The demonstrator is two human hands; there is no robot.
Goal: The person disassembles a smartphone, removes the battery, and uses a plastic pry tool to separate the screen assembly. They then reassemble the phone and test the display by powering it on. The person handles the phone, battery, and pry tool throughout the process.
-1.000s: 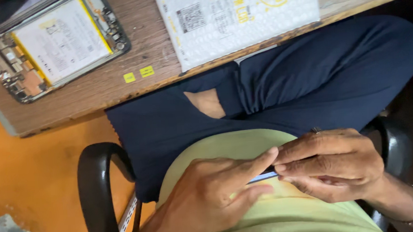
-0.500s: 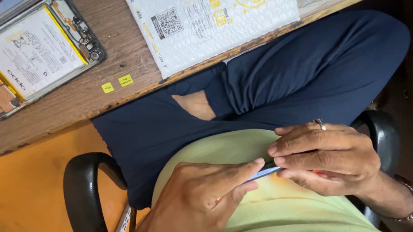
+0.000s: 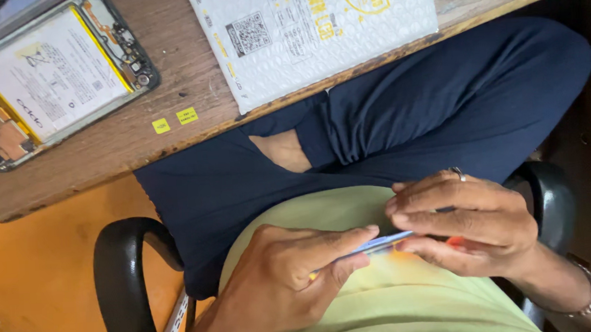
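Over my lap, both hands hold one thin, flat, bluish piece [image 3: 381, 243], seen edge-on. My left hand [image 3: 282, 286] pinches its left end between thumb and forefinger. My right hand [image 3: 466, 220], with a ring and a wrist bracelet, curls over its right end, and something orange shows under the fingers. I cannot tell what the piece is. On the wooden table [image 3: 187, 77] above lies an opened phone [image 3: 47, 78] with its battery and circuit boards bared.
A white bubble mailer [image 3: 314, 28] lies on the table near its front edge. Two small yellow stickers [image 3: 174, 120] sit beside the phone. I sit in a chair with black armrests [image 3: 121, 279]; the floor at the left is orange.
The view has shifted, so the table and phone sit further left in frame. My hands stay together on the thin piece, with the fingers only slightly rearranged.
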